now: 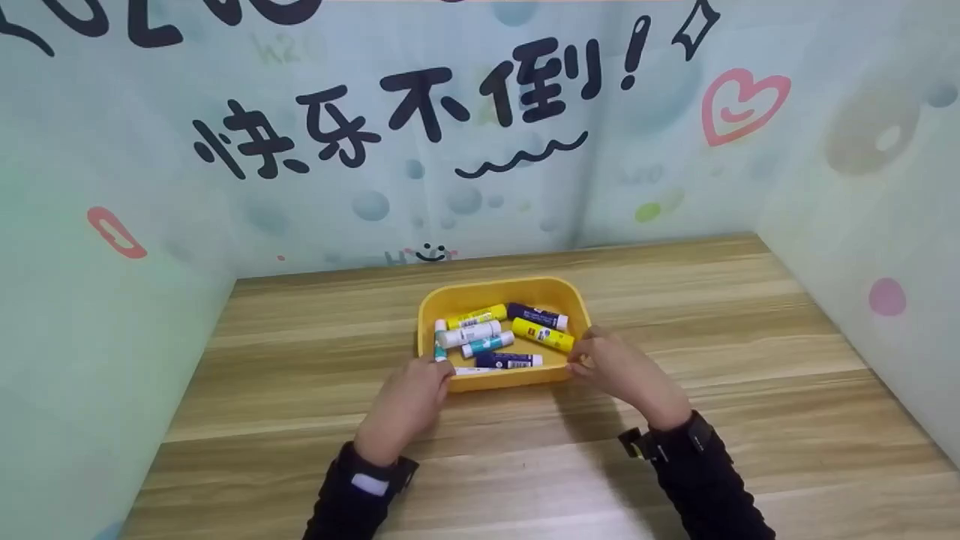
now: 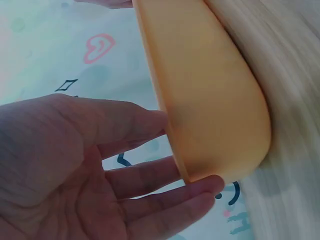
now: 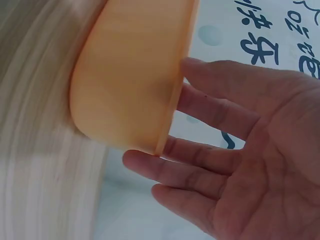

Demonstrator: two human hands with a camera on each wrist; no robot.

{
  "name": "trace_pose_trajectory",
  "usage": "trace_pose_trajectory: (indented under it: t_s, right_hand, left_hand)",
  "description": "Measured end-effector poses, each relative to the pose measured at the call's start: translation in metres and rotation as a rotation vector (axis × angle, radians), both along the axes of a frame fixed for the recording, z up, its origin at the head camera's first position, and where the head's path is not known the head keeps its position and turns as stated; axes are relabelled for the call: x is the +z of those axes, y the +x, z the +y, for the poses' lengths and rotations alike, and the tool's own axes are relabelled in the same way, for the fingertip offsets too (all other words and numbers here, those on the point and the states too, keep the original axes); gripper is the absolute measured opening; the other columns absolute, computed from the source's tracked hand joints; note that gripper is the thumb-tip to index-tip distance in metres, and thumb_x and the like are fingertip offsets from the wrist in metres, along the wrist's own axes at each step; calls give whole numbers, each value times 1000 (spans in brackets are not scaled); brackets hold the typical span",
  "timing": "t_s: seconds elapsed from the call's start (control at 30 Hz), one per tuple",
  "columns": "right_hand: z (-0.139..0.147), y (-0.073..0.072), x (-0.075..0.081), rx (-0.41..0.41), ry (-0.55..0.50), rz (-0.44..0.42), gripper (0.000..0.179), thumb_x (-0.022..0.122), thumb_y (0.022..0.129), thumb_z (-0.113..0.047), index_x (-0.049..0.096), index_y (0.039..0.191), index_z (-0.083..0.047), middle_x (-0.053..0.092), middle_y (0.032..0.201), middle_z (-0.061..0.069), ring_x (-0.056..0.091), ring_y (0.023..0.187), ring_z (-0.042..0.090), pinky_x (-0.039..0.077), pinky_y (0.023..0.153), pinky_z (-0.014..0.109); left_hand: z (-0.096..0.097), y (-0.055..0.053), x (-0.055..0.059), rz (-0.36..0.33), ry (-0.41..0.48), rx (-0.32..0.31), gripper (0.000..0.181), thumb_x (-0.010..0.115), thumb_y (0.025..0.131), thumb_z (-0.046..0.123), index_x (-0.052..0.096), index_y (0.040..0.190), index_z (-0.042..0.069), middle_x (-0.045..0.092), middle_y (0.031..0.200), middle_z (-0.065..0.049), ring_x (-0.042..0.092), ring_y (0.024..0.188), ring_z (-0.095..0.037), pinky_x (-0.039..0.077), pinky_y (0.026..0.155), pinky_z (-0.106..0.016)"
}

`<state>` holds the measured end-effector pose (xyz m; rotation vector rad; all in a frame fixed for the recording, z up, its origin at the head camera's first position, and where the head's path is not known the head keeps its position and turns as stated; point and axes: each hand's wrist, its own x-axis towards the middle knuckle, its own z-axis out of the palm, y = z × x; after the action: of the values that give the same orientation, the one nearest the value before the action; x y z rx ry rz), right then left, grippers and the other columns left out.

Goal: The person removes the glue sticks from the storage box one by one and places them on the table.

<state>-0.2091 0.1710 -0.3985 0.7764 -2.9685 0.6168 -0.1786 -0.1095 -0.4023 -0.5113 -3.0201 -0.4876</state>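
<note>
A yellow plastic bin (image 1: 517,379) stands on the wooden table, holding several glue sticks. Among them are a yellow glue stick (image 1: 544,335), a dark blue one (image 1: 538,316), a white one (image 1: 471,334) and a teal one (image 1: 487,344). My left hand (image 1: 405,401) pinches the rim at the bin's near left corner. At the near right corner, my right hand (image 1: 630,371) pinches the same rim. Both wrist views show the thumb against the rim of the bin (image 2: 215,90) (image 3: 130,75) and the other fingers on its far side.
Wood-grain table (image 1: 300,420) surrounds the bin. A printed backdrop (image 1: 480,195) with dark lettering rises behind it, and printed panels (image 1: 112,337) (image 1: 847,225) close off the left and right sides.
</note>
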Motion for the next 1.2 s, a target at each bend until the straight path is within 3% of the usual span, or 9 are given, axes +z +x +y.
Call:
trace_pose_trajectory:
  t_s: [0.23, 0.67, 0.97, 1.2]
  right_hand:
    - [1, 9, 8, 10, 42, -37, 11, 68, 82, -12, 72, 89, -5, 63, 91, 8, 58, 82, 21, 51, 74, 36]
    - [1, 15, 15, 2, 73, -132, 11, 67, 82, -14, 73, 88, -7, 61, 93, 7, 55, 82, 19, 48, 75, 37]
    - [1, 15, 20, 11, 122, -176, 11, 69, 82, -17, 72, 87, -7, 60, 91, 8, 54, 81, 19, 47, 74, 37]
    - [3, 18, 24, 73, 142, -210, 10, 70, 81, -17, 72, 84, -7, 59, 85, 3, 53, 77, 17, 46, 72, 35]
  left_hand:
    - [4, 7, 7, -101, -30, -7, 16, 54, 91, 11, 68, 99, 5, 67, 88, -10, 57, 73, -19, 50, 68, -36]
    - [7, 17, 14, -126, -56, -8, 14, 55, 89, 6, 68, 94, 3, 63, 79, -9, 54, 67, -19, 49, 63, -35]
    - [10, 17, 18, -158, -72, -8, 13, 56, 90, 8, 67, 92, 4, 59, 75, -7, 50, 65, -18, 48, 62, -34]
    - [11, 20, 21, -198, -97, -36, 12, 58, 88, 7, 68, 92, 3, 65, 81, -9, 56, 70, -19, 51, 68, -36]
